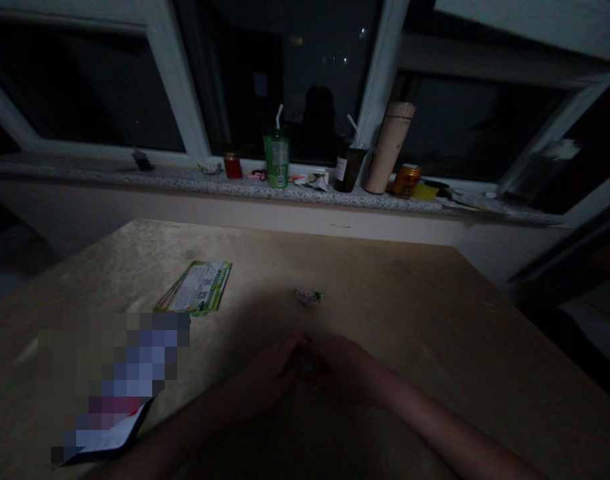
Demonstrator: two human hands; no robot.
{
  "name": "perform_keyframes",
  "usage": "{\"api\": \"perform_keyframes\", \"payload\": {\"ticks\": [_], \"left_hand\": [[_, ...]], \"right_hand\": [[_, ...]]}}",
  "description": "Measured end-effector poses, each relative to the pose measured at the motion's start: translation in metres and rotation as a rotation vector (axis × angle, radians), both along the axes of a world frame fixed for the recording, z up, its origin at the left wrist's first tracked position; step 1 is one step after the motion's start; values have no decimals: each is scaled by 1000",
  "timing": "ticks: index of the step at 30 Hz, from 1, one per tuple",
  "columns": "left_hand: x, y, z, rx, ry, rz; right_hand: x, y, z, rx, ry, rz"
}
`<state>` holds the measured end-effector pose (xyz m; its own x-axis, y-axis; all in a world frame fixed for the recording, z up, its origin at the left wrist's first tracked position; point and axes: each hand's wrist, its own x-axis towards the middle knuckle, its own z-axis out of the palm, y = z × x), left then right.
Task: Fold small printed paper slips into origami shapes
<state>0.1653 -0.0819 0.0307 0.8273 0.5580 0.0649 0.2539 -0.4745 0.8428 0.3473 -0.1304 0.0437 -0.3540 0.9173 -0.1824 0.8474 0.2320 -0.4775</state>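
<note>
My left hand (pixel 275 370) and my right hand (pixel 349 369) meet over the table, with curled fingers closed close together. A small pale bit shows between them, too dark to name. Just beyond the fingertips lies a small folded piece of printed paper (pixel 309 297), roughly triangular, touched by neither hand. To the left rests a fanned stack of green and white printed cards (pixel 199 290). Nearer to me, beside my left forearm, is a lit device with a dark edge (pixel 117 430), mostly blurred out by blocks.
Along the granite windowsill (pixel 175 180) stand a green cup with a straw (pixel 277 157), a dark cup with a straw (pixel 347 167), a tall pink bottle (pixel 391 147), a red jar (pixel 232 166) and a golden can (pixel 406 181). The table (pixel 385 273) ends before the wall.
</note>
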Motion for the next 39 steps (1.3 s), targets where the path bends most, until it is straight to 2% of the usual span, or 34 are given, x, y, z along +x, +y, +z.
{"api": "perform_keyframes", "payload": {"ticks": [3,6,12,17,22,25,29,35,39], "left_hand": [[-4,8,-1,-26,-3,-15],[-12,18,1,12,56,-68],[-27,30,11,347,209,-98],[-29,33,12,440,250,-167],[-28,32,12,530,277,-226],[-26,32,12,659,299,-248],[-24,31,9,837,324,-283],[-24,29,10,928,368,-334],[-25,29,10,931,351,-333]], "right_hand": [[-3,2,-9,96,-5,-21],[1,6,-17,146,-2,43],[9,12,-21,136,39,101],[14,12,-20,155,81,143],[7,7,-20,240,-61,177],[-3,2,-21,362,-191,198],[-9,0,-24,429,-270,246],[-5,3,-30,450,-260,272],[-5,4,-33,445,-233,277]]}}
